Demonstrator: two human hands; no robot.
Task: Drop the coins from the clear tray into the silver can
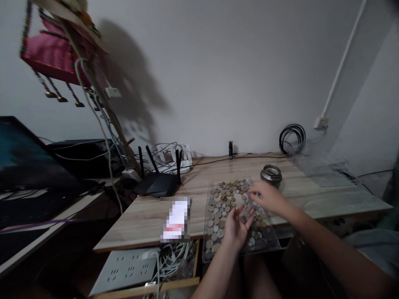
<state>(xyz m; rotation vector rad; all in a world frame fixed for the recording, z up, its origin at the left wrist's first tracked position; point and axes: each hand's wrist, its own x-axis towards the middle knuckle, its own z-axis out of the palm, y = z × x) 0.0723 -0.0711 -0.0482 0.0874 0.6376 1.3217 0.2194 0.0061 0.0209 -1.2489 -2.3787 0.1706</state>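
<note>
A clear plastic tray (208, 232) full of several mixed coins (222, 198) sits at the front edge of a wooden desk (146, 216). My left hand (236, 226) is held palm up over the tray's near part, fingers apart, with a coin or two resting on the palm. My right hand (267, 197) hovers over the tray's right side, blurred, fingers curled down toward the coins; whether it pinches one is unclear.
A round metal tin (271, 174) stands just behind the tray. A black router (156, 182), cables and a white power strip (126, 270) lie left. A blurred card (176, 219) lies on the desk. A clear box (327, 170) and a cable coil (292, 139) are right.
</note>
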